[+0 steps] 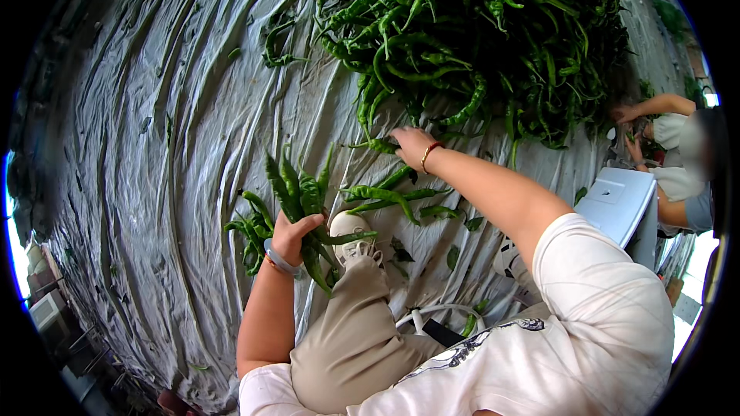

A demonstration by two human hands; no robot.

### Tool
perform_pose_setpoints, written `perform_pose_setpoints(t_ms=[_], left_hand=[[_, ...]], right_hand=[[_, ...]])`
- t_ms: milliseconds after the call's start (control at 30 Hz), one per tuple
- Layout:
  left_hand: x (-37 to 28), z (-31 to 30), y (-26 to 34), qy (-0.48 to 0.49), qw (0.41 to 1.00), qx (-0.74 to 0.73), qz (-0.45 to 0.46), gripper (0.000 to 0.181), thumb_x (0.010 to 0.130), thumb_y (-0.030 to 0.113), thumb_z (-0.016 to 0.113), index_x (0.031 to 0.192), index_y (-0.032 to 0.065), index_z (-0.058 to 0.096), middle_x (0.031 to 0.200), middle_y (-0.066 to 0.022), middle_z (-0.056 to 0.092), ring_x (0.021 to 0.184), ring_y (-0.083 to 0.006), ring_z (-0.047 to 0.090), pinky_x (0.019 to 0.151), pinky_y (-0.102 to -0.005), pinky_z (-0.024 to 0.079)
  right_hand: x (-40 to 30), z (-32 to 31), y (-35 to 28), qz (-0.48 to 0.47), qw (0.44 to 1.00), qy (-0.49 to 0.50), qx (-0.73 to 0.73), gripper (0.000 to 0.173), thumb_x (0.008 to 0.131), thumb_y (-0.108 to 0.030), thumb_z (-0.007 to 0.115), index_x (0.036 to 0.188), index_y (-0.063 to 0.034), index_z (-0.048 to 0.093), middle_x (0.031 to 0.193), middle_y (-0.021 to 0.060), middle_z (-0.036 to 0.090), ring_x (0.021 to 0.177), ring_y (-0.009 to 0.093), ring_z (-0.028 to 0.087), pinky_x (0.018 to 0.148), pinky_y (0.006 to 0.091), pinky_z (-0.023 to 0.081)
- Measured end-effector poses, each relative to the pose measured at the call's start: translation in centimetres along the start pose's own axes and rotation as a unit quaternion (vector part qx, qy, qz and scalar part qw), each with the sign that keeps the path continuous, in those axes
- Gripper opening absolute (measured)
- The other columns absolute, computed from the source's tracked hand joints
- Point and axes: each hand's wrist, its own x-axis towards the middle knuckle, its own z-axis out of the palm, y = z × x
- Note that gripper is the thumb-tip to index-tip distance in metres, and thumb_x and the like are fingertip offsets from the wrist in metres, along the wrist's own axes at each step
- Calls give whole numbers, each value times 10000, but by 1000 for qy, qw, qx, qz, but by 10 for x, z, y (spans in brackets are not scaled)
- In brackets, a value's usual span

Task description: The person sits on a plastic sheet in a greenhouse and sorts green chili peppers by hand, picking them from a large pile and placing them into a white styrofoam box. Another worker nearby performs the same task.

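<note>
My left hand (295,234) is closed around a bunch of long green chili peppers (298,188), their tips pointing up and down past my fingers. My right hand (413,147) reaches down at the near edge of a large heap of green chili peppers (428,58); its fingers touch a green pepper (376,145), and whether they grip it I cannot tell. Several loose peppers (384,193) lie on the plastic sheet between my hands. A smaller pile of peppers (254,237) lies just left of my left hand.
A wrinkled grey plastic sheet (144,185) covers the ground, with scattered leaves. My shoe (350,231) stands near my left hand. At right are a white box-like object (615,202) and another person (676,144) with hands by the heap. A white tubular frame (445,307) is beneath me.
</note>
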Motion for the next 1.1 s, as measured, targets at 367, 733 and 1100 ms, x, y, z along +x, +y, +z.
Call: perform_pose_setpoints(t_ms=[367,733,1100], left_hand=[[1,-14,-13,55,987,-152,6,208,649,69,561,839,13,500,723,-64,534,591,-159,517,540,-274,446],[-3,-25,-18,56,981,-186,22,248,658,23,547,897,16,481,767,-85,534,601,-170,523,543,-279,451],[3,-2,-12,40,988,-147,40,311,655,8,555,952,21,463,836,-79,526,681,-173,540,593,-303,462]], right_hand=[[-39,40,-24,-144,977,-42,-149,360,590,-250,588,866,-43,484,881,119,535,838,245,522,700,334,422],[-48,-38,-11,51,998,-40,7,350,541,-198,615,829,-34,498,771,155,561,750,310,537,648,377,440],[-66,77,-29,681,518,178,485,512,573,-249,712,923,55,496,918,163,543,738,261,548,637,348,448]])
